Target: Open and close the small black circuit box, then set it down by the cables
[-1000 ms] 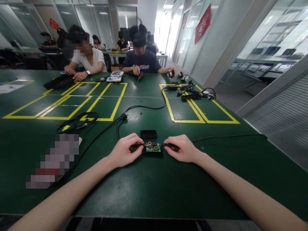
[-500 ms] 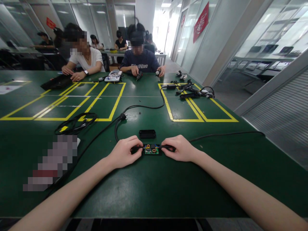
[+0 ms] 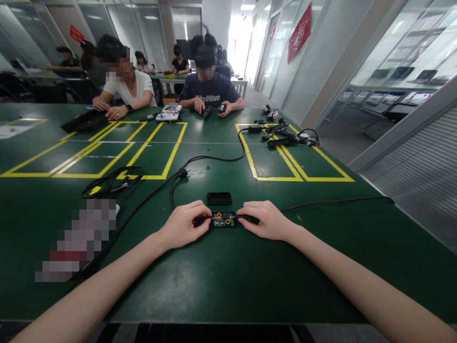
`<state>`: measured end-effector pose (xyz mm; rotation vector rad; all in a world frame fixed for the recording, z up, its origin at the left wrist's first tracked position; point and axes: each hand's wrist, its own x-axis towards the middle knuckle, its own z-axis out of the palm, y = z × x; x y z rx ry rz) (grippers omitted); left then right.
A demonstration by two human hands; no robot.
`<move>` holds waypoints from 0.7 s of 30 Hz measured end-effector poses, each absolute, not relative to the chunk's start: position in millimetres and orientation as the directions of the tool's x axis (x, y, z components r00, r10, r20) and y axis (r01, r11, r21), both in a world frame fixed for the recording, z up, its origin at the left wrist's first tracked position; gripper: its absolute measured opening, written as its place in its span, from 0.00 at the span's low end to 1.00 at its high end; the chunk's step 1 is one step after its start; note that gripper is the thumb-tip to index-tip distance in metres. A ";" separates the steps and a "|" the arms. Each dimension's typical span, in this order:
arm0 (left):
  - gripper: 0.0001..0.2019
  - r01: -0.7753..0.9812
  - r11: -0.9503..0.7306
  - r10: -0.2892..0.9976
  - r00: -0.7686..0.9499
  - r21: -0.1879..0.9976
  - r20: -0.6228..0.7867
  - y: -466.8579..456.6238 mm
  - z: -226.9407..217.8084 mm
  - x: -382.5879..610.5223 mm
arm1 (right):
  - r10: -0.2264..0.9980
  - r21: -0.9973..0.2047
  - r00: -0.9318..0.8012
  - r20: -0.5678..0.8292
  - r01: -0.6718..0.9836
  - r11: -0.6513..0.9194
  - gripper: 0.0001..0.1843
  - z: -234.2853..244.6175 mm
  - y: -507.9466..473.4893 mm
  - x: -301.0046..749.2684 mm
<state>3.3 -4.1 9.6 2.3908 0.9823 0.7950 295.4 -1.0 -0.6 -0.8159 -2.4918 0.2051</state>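
Observation:
A small green circuit board [image 3: 223,222] with copper-wound coils lies in an open black case half on the green table. My left hand [image 3: 187,223] pinches the black cable at the board's left end. At the right end, my right hand [image 3: 264,220] is closed on the other black cable. Short blue and yellow wires join the cables to the board. Just beyond it rests the other half, a black case cover [image 3: 219,198], hollow side up. Fingertips partly hide both ends of the case.
A cable with a plug [image 3: 183,173] crosses the table to my left, near a coiled black cable [image 3: 110,183]. A pile of black cables and parts [image 3: 285,135] lies far right. Two co-workers sit opposite, one holding a power drill [image 3: 206,112]. Yellow tape [image 3: 174,147] marks rectangles.
The board and case have shifted very slightly left, with both hands still gripping the cables. Across the table, a co-worker's hand with a small object has moved inward.

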 end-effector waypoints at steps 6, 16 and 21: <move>0.07 0.485 -0.669 0.722 0.605 0.563 0.337 -4.8 9.7 0.7 | 0.590 -0.269 -0.718 0.370 0.525 0.808 0.15 2.1 -0.7 297.0; 0.08 0.463 -0.718 0.679 0.628 0.519 0.379 -3.2 12.9 2.1 | 0.639 -0.270 -0.668 0.382 0.580 0.768 0.18 1.7 0.1 289.6; 0.10 0.472 -0.745 0.659 0.626 0.471 0.416 -2.8 12.6 1.6 | 0.659 -0.317 -0.654 0.373 0.577 0.752 0.16 2.5 0.8 288.6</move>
